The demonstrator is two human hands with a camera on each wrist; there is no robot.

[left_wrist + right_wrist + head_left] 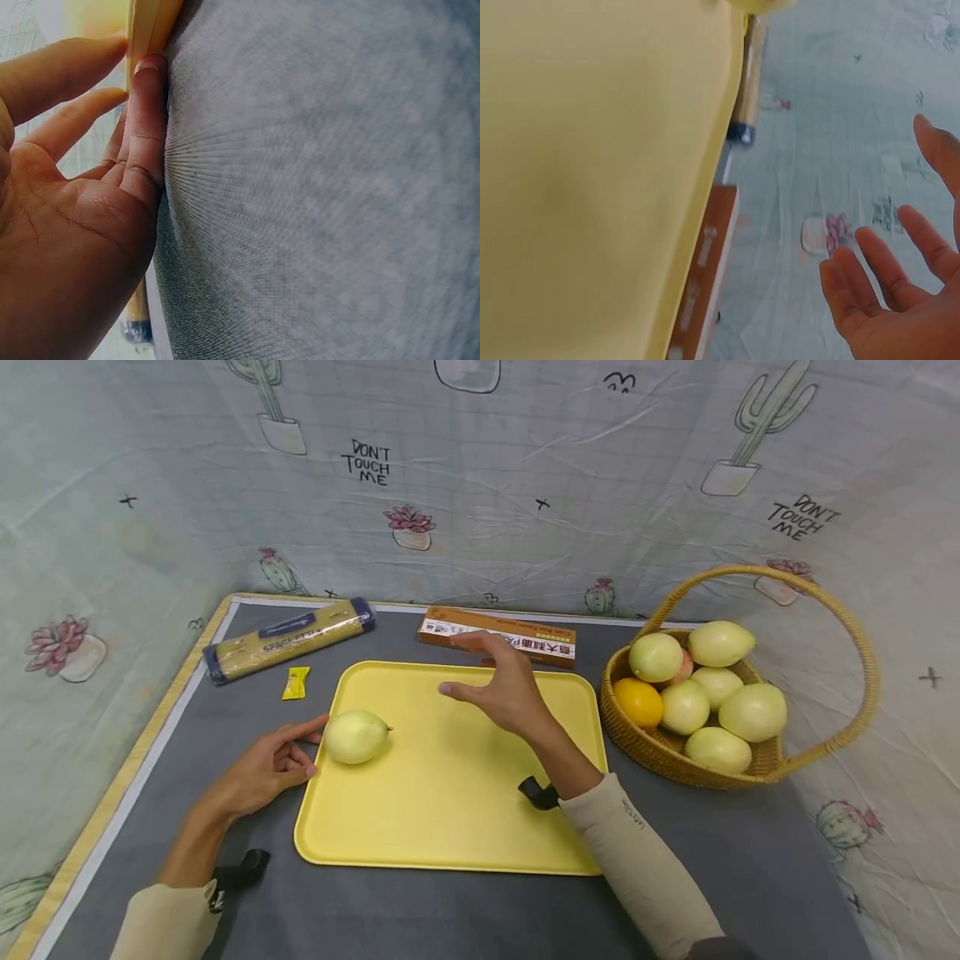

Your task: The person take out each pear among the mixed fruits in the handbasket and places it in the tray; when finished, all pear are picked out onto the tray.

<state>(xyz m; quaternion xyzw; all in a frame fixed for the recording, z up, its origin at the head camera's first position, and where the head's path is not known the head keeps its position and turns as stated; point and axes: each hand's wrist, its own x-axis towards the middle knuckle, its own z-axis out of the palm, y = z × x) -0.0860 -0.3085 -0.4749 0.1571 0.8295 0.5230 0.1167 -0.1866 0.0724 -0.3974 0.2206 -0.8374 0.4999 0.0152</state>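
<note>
- Left of tray (pixel 450 827), left hand (pixel 258 772) touched its edge, fingers apart, likely steadying it.
- Above tray, right hand (pixel 512 693) hung empty, fingers spread.
- On tray's left, fruit (pixel 356 737) lay, lip probably blocking rolling.

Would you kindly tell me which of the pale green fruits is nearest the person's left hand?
It is the pale green fruit alone on the yellow tray, close to the left hand; the other pale green fruits are in the wicker basket.

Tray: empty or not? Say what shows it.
Not empty: in the head view, one pale green fruit rests on the tray, near its left edge.
</note>
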